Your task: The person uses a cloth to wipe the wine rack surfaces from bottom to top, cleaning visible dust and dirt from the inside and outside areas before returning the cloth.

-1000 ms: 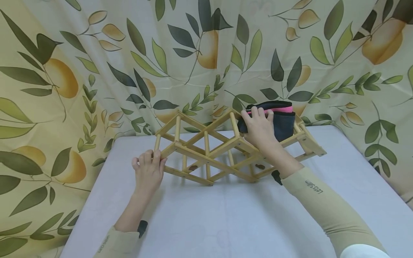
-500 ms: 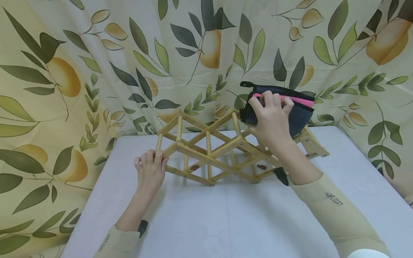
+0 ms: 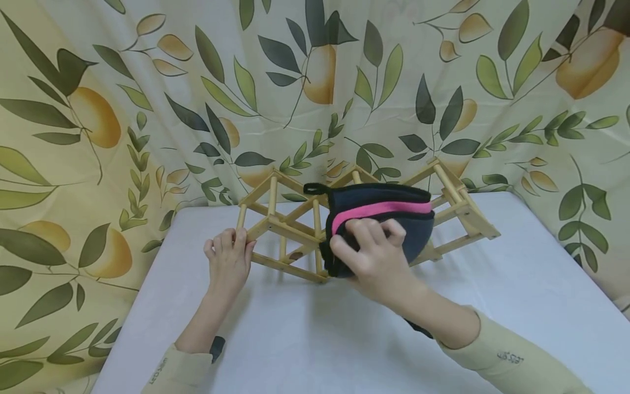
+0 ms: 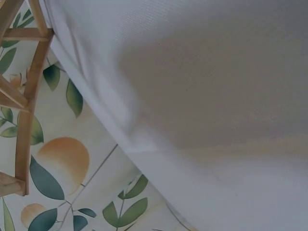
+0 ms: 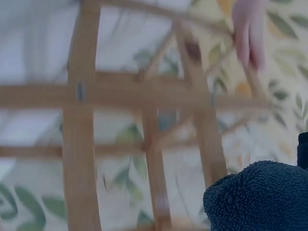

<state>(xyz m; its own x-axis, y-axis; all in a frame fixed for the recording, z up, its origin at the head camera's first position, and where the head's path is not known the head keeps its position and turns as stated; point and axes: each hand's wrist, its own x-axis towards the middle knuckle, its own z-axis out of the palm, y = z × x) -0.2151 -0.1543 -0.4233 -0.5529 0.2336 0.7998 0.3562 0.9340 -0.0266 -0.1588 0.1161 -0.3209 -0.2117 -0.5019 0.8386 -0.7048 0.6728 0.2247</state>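
Observation:
A folding wooden wine rack [image 3: 290, 232] stands stretched out across the table. My left hand [image 3: 228, 261] grips its left end, fingers over the corner post; the right wrist view shows these fingers [image 5: 250, 41] at the rack's end. In my right hand [image 3: 376, 262] is a dark blue, pouch-like fabric item [image 3: 384, 196] with black edging, a pink band and a black loop at its left corner. My fingers curl over its front at the pink band. It is held in front of the rack and hides the rack's middle. Its towelling-like surface [image 5: 264, 199] fills a corner of the right wrist view.
A white cloth [image 3: 275, 339] covers the table, whose left edge [image 4: 108, 132] shows in the left wrist view. Close behind the rack hangs a curtain [image 3: 162, 109] printed with fruit and leaves. The rack's right end [image 3: 467, 213] sticks out beyond the fabric item.
My right hand has lifted the fabric item up out of the rack's right part, then brought it left and toward me, before the rack's middle. My left hand keeps its hold.

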